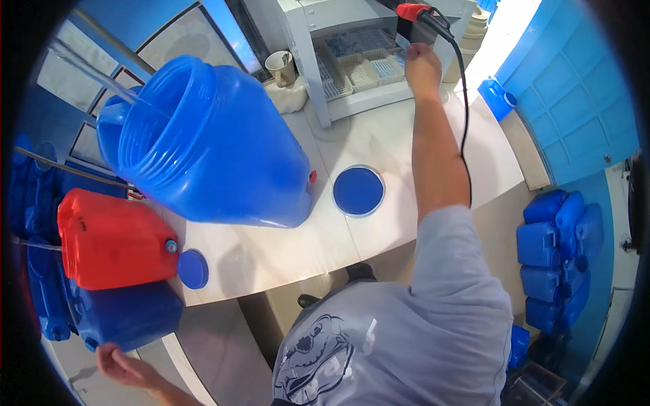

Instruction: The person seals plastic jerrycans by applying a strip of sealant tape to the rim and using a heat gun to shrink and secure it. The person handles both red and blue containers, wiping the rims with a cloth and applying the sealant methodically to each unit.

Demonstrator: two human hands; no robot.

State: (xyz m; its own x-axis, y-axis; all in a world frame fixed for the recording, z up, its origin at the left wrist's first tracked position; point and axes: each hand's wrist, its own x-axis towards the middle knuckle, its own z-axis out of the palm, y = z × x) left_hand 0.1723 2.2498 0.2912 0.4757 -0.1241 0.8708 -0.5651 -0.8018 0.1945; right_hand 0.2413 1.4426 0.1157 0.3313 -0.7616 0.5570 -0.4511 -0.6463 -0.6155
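My right hand (424,66) reaches far forward to the front of a white shelf unit (365,95), its fingers closed near a small pale piece I cannot identify. Right above it is a black-and-red corded tool (414,12), whose cable hangs down along my arm. My left hand (125,367) is low at the left, fingers loosely bent with nothing visible in them, close to the small cap of a dark blue jug (132,311). A large blue container (230,149) leans with its wide mouth uncovered, and a clear stream of water enters it.
A red jug (115,240) rests above the dark blue one. Two round blue lids (359,191) (193,269) lie on the white counter (291,254). A mug (280,68) stands beside the shelf unit. Several blue jugs (542,243) are stacked at the right.
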